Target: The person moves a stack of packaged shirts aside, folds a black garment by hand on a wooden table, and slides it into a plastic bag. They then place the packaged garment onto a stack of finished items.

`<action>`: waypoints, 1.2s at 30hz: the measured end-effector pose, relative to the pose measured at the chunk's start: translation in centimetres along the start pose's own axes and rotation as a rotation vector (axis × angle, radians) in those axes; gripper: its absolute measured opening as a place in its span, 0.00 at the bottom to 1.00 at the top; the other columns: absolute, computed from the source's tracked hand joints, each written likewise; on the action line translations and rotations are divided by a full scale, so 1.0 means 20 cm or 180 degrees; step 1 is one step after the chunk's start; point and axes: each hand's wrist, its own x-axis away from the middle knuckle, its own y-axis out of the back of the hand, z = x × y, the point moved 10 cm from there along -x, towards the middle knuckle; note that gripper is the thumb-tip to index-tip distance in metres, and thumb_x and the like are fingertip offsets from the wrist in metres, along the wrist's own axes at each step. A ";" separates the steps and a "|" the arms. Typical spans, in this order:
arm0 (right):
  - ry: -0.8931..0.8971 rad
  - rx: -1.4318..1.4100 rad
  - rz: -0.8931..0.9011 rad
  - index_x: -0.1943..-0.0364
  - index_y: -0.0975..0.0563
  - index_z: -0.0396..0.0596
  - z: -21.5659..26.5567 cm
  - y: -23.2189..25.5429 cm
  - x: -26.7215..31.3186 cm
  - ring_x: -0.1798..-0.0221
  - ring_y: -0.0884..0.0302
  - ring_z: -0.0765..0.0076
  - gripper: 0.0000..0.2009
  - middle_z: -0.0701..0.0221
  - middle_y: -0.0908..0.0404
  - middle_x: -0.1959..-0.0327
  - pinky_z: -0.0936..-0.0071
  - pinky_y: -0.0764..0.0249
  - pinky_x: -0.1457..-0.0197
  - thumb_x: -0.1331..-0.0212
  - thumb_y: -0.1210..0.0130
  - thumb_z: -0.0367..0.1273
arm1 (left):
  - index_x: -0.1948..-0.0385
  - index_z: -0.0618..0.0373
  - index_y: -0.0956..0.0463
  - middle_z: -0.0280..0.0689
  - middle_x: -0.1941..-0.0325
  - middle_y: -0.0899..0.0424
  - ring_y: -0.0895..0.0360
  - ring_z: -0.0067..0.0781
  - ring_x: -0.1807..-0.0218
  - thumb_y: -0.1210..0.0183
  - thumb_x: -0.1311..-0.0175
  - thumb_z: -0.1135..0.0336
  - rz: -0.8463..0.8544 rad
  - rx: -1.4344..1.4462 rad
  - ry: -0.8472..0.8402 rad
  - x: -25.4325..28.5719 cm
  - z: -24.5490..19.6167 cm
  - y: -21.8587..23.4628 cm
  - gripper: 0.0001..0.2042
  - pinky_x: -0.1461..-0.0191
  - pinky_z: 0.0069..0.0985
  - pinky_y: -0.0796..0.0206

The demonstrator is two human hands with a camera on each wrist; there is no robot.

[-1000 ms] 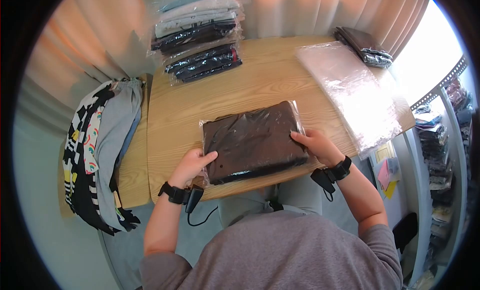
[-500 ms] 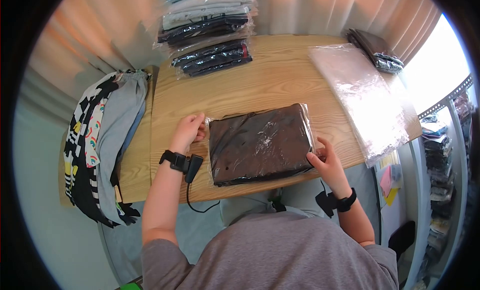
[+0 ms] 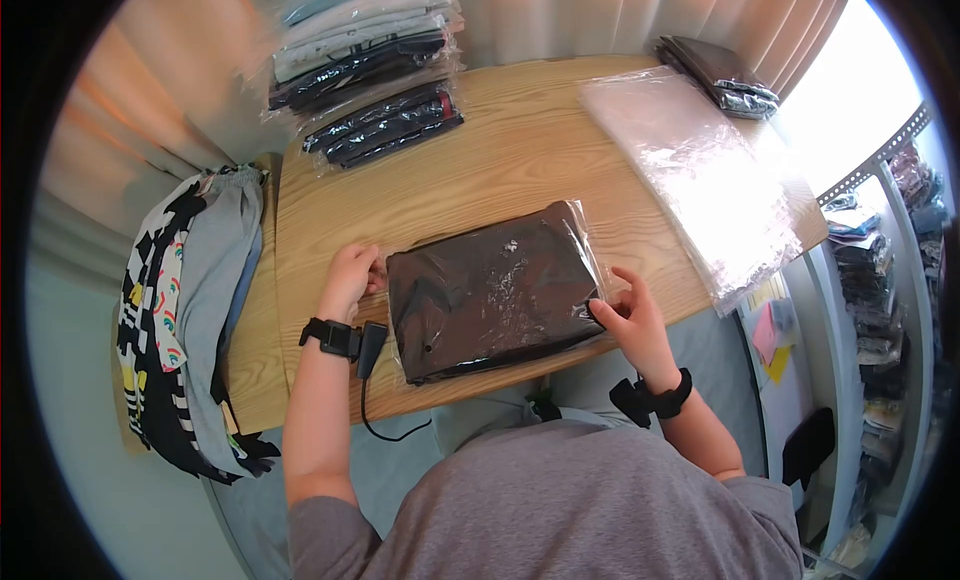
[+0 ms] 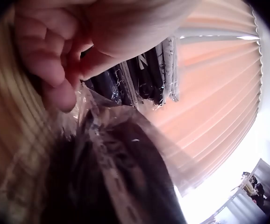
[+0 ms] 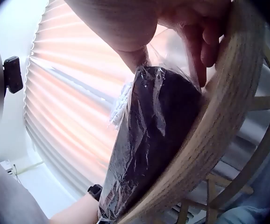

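A dark brown folded garment in a clear plastic bag [image 3: 490,295] lies flat at the table's front edge. The left hand [image 3: 352,278] pinches the clear film at the bag's upper left corner; in the left wrist view, thumb and fingertips [image 4: 62,95] meet on the plastic. At the bag's right end is the right hand [image 3: 638,325], its thumb on the near right corner. The right wrist view shows that thumb and the fingers [image 5: 202,56] on either side of the bag's end [image 5: 149,121], with clear film between them.
Bagged clothes [image 3: 370,75] are stacked at the back left. Flat clear bags [image 3: 700,180] lie on the right, beside a dark bagged item [image 3: 720,75]. Loose clothes [image 3: 205,280] hang over the left edge. Shelves [image 3: 870,330] of packages stand far right.
The left hand has moved from the bag's near left side up to its upper left corner. The right hand has shifted down to the near right corner, its fingers more spread.
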 end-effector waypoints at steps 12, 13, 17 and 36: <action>0.0107 0.1332 0.0783 0.67 0.20 0.38 0.17 0.03 -0.65 0.66 0.23 0.69 0.18 0.64 0.19 0.71 0.72 0.28 0.61 0.42 0.42 0.43 | 0.75 0.54 0.28 0.28 0.85 0.30 0.33 0.18 0.87 0.50 0.32 0.53 0.0247 -0.0240 0.0026 0.00 0.00 -0.01 0.15 0.86 0.15 0.44; 0.0128 0.1334 0.0760 0.67 0.20 0.38 0.16 0.00 -0.69 0.66 0.23 0.69 0.18 0.64 0.19 0.71 0.72 0.28 0.61 0.42 0.42 0.43 | 0.76 0.54 0.28 0.28 0.85 0.31 0.34 0.18 0.87 0.49 0.33 0.54 0.0255 -0.0238 -0.0010 0.00 0.00 -0.01 0.16 0.86 0.15 0.45; -0.0758 0.0638 0.0935 0.70 0.20 0.41 0.01 -0.06 -0.76 0.74 0.30 0.78 0.15 0.74 0.24 0.77 0.78 0.33 0.71 0.42 0.42 0.41 | 0.78 0.55 0.28 0.28 0.85 0.31 0.35 0.18 0.88 0.47 0.33 0.57 0.0204 -0.0118 -0.0190 0.01 -0.01 -0.02 0.15 0.86 0.16 0.46; -0.0632 -0.0211 0.1634 0.50 0.27 0.36 0.02 -0.06 -0.12 0.55 0.27 0.77 0.20 0.68 0.21 0.57 0.80 0.31 0.49 0.37 0.47 0.40 | 0.65 0.66 0.26 0.36 0.73 0.23 0.26 0.25 0.73 0.41 0.40 0.47 0.0749 -0.0504 -0.0256 0.46 0.02 -0.21 0.24 0.69 0.22 0.32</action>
